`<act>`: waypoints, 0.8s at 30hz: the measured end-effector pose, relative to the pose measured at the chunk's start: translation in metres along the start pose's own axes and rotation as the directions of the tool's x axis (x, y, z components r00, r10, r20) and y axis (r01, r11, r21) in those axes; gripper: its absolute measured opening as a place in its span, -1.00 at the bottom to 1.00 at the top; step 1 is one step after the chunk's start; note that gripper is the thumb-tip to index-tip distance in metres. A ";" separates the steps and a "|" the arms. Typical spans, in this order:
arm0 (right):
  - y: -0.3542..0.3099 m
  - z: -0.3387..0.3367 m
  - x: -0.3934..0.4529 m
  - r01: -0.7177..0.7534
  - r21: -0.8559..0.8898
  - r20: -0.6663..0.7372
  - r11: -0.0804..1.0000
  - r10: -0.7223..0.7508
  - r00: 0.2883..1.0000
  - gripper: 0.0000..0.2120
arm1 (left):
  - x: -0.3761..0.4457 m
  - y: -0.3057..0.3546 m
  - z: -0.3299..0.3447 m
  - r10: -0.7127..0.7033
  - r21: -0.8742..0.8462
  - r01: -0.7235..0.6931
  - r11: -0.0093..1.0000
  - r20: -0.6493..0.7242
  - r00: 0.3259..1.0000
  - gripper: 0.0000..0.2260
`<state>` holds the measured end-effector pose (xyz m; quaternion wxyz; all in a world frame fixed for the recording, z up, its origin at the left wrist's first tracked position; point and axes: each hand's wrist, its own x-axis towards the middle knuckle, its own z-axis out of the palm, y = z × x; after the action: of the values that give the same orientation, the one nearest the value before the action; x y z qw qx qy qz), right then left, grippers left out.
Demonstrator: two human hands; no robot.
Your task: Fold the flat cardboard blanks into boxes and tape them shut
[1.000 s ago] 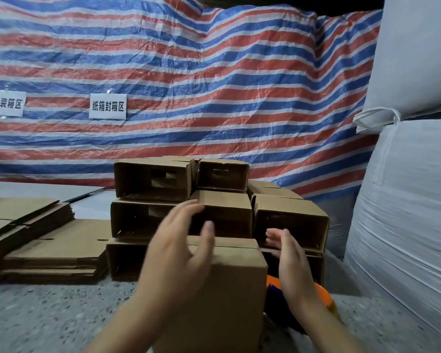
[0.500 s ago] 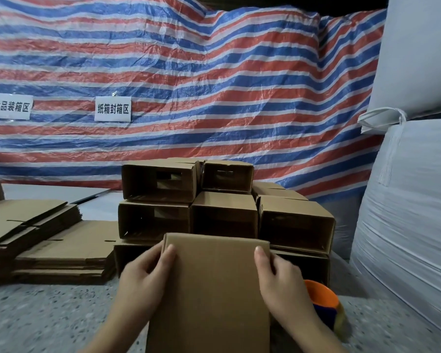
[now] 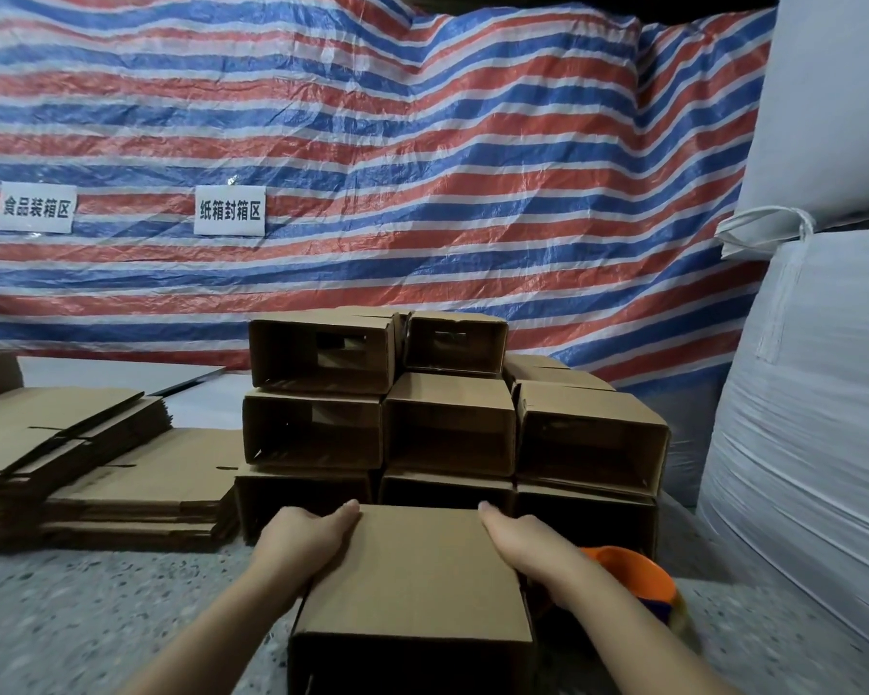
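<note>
1. Fingers of both hands wrap the far corners of the box (image 3: 412, 584): my left hand (image 3: 302, 541) grips its left side, my right hand (image 3: 528, 544) its right, thumbs lying along the top panel.
2. Nearest me on the speckled table (image 3: 96, 609), the box sits just short of the stack of folded boxes (image 3: 447, 423).
3. I judge this one is folded and about to join the stack; the next move calls for a level push or lift into a free slot.
4. Right of it, an orange tape dispenser (image 3: 628, 574) is partly hidden behind my right wrist.
5. Far left lie the flat blanks (image 3: 71, 443).
6. Whether the box's ends are taped I cannot tell; its near edge is cut off.
</note>
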<state>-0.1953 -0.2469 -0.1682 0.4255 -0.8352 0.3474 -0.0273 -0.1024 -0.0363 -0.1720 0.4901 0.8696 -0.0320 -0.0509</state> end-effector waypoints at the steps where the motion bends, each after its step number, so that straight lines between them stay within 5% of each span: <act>1: 0.001 -0.001 -0.002 -0.006 0.036 0.009 0.999 0.005 1.000 -0.23 | -0.002 0.000 -0.001 0.021 -0.005 -0.022 1.000 -0.021 1.000 -0.55; 7: 0.039 -0.003 -0.030 0.243 0.150 -0.152 0.958 -0.220 0.964 -0.41 | -0.029 -0.016 -0.015 0.073 -0.219 -0.081 0.972 -0.046 0.996 -0.63; 10: 0.048 0.005 -0.058 0.207 0.408 -0.029 0.889 -0.214 0.976 -0.64 | -0.052 -0.030 -0.011 0.104 -0.262 -0.107 0.959 -0.027 0.994 -0.65; 13: 0.045 0.016 -0.074 0.163 0.410 0.050 0.897 -0.201 0.978 -0.43 | -0.079 -0.032 -0.003 0.159 -0.285 -0.166 0.944 -0.050 0.986 -0.59; 15: 0.043 0.019 -0.083 0.234 0.400 -0.026 0.886 -0.245 0.969 -0.39 | -0.097 -0.029 -0.004 0.241 -0.321 -0.253 0.913 -0.076 0.968 -0.65; 19: 0.030 -0.003 -0.108 0.426 0.479 -0.175 0.768 -0.392 0.903 -0.57 | -0.125 -0.012 -0.029 0.503 -0.266 -0.529 0.806 -0.161 0.849 -0.61; 24: 0.000 -0.048 -0.117 0.545 0.508 -0.313 0.667 -0.447 0.838 -0.49 | -0.126 0.027 -0.051 0.741 -0.113 -0.747 0.655 -0.102 0.664 -0.44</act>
<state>-0.3004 -0.2096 -0.1079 0.6048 -0.7229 0.1144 -0.3141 -0.2213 0.0066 -0.1151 0.5304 0.7432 -0.3698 0.1722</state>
